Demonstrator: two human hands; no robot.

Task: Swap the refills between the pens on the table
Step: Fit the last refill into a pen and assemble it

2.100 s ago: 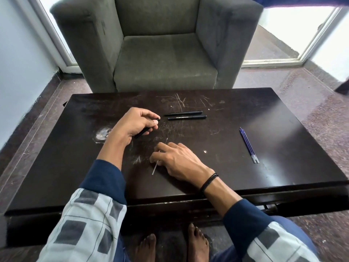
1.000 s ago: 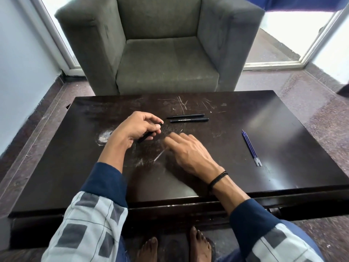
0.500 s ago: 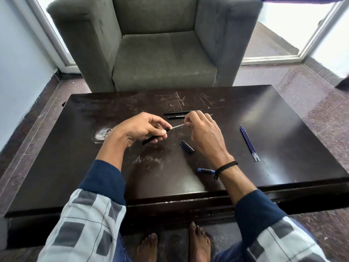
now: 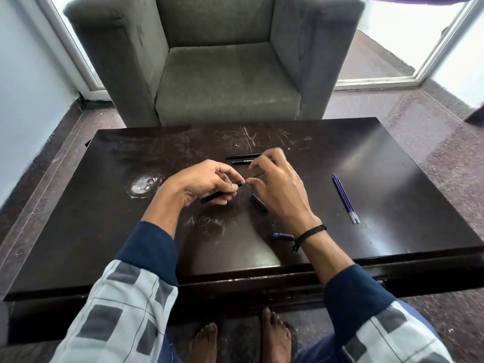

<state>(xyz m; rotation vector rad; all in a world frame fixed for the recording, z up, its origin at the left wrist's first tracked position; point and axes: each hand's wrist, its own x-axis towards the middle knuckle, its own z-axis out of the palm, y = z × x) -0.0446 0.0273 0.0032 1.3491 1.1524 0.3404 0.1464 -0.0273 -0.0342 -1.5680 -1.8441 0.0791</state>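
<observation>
My left hand (image 4: 207, 182) grips a black pen barrel (image 4: 213, 197) above the dark table (image 4: 104, 221), its open end pointing right. My right hand (image 4: 275, 187) meets that end with thumb and fingertips pinched; the refill it held is almost wholly hidden inside the barrel or behind the fingers. Two whole black pens (image 4: 243, 158) lie side by side just beyond my right hand. A black pen cap (image 4: 258, 203) rests under my right palm. A small blue pen piece (image 4: 284, 236) lies by my right wrist. Two blue refills (image 4: 345, 199) lie together on the right.
A grey armchair (image 4: 222, 69) stands close behind the table's far edge. A whitish worn patch (image 4: 144, 183) marks the tabletop left of my left hand. My bare feet (image 4: 241, 341) are under the near edge.
My right hand picked the thin refill off the table, lifted it to the barrel in my left hand and pushed it in; the exposed length has shrunk since half a second ago.
</observation>
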